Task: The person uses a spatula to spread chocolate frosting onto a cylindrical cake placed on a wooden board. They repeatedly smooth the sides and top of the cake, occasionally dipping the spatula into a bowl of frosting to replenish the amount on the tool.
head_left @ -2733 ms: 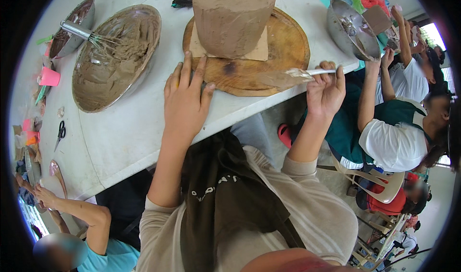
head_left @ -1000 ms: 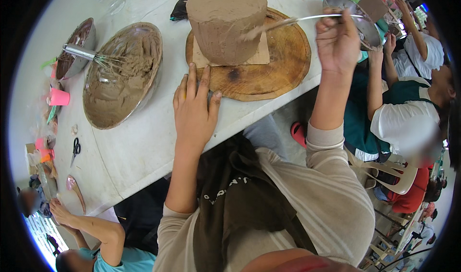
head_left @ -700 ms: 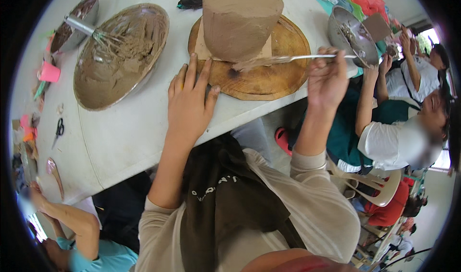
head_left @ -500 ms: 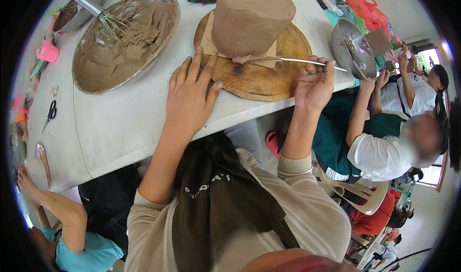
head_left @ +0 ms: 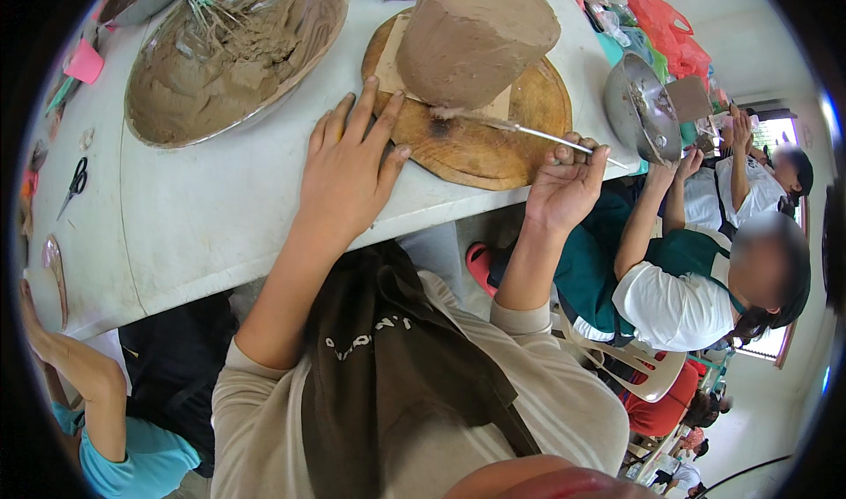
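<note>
In the head view we see the left hand (head_left: 348, 169) lying open and flat, fingers spread, on the white table (head_left: 220, 217), its fingertips touching the near-left rim of the round wooden board (head_left: 480, 147). The right hand (head_left: 564, 186) is closed around a thin metal spatula (head_left: 529, 132), whose tip meets the near base of the tall brown cake (head_left: 476, 36) on the board. The big frosting bowl (head_left: 233, 54) at far left is cut off by the picture's edge.

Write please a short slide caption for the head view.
Right hand smooths the frosted cake with a spatula; left hand steadies the wooden board.
</note>
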A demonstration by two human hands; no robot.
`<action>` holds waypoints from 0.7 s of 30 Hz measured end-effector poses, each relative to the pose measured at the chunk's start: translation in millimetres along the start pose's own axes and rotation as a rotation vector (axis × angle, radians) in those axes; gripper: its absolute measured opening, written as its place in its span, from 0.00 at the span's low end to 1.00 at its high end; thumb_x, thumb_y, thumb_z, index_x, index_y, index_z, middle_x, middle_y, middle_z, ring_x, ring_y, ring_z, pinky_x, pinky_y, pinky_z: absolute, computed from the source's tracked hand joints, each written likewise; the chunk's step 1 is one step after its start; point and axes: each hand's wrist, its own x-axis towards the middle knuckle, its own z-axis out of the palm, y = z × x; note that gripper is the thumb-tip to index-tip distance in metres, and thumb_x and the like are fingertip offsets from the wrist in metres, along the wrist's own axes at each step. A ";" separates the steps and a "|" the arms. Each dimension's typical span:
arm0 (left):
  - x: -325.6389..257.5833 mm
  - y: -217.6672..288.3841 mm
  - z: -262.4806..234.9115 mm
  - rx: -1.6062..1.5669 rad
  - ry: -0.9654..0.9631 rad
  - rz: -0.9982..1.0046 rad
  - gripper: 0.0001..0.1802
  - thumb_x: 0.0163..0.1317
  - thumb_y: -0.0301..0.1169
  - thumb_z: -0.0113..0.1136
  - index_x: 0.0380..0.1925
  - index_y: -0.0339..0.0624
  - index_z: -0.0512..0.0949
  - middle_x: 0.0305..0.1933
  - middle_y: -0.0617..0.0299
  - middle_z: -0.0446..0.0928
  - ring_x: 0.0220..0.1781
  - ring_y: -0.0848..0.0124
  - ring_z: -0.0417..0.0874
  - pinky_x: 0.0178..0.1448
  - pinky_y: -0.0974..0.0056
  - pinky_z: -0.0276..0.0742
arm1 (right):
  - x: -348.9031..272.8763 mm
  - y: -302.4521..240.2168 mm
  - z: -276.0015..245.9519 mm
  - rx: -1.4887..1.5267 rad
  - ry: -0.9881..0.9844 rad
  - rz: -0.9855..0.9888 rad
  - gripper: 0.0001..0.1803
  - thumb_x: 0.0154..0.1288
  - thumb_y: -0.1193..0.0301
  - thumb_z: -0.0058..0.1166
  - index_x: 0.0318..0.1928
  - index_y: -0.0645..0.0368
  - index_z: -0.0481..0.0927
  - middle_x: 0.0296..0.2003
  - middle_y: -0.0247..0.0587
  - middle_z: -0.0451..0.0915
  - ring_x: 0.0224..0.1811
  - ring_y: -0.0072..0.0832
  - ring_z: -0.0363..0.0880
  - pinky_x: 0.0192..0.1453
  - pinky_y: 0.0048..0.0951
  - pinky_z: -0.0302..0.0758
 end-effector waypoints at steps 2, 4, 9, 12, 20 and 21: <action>-0.7 -1.1 0.2 0.004 0.003 0.005 0.29 0.64 0.40 0.48 0.66 0.52 0.60 0.71 0.53 0.53 0.67 0.50 0.59 0.70 0.50 0.52 | 8.0 -2.4 2.7 0.013 -0.002 -0.050 0.15 0.70 0.58 0.44 0.35 0.57 0.72 0.34 0.43 0.75 0.26 0.25 0.71 0.31 0.24 0.68; -0.9 -1.8 0.7 0.015 0.004 0.007 0.29 0.64 0.40 0.48 0.66 0.52 0.60 0.71 0.53 0.53 0.67 0.51 0.59 0.70 0.50 0.52 | 16.8 -17.5 6.0 0.130 -0.058 -0.085 0.15 0.71 0.59 0.43 0.35 0.57 0.72 0.34 0.43 0.74 0.26 0.24 0.70 0.31 0.23 0.67; -1.9 -2.5 0.1 0.013 0.020 0.004 0.29 0.64 0.40 0.48 0.65 0.51 0.60 0.71 0.54 0.53 0.67 0.51 0.60 0.70 0.50 0.52 | 8.2 -39.2 14.5 0.301 -0.177 -0.136 0.15 0.71 0.59 0.42 0.36 0.58 0.73 0.32 0.44 0.74 0.26 0.24 0.70 0.31 0.22 0.69; -1.6 -1.1 2.0 0.008 0.022 0.014 0.29 0.64 0.40 0.49 0.65 0.50 0.60 0.71 0.54 0.53 0.67 0.51 0.60 0.70 0.50 0.52 | -12.0 -20.7 7.4 0.167 -0.051 -0.110 0.17 0.72 0.58 0.40 0.36 0.58 0.72 0.32 0.45 0.76 0.25 0.26 0.70 0.29 0.24 0.70; -2.6 -2.0 1.3 0.002 0.032 0.005 0.30 0.63 0.39 0.49 0.65 0.46 0.60 0.71 0.54 0.54 0.67 0.52 0.60 0.70 0.51 0.52 | -20.5 5.8 15.6 -0.034 -0.002 -0.208 0.17 0.72 0.57 0.40 0.38 0.58 0.71 0.32 0.44 0.77 0.23 0.25 0.74 0.27 0.23 0.71; -2.9 -2.0 0.9 0.002 0.032 0.003 0.30 0.63 0.39 0.49 0.65 0.46 0.60 0.71 0.54 0.54 0.67 0.52 0.60 0.70 0.51 0.52 | -18.0 1.5 19.8 0.007 -0.006 -0.224 0.17 0.72 0.57 0.40 0.38 0.58 0.71 0.32 0.44 0.77 0.23 0.24 0.73 0.28 0.23 0.71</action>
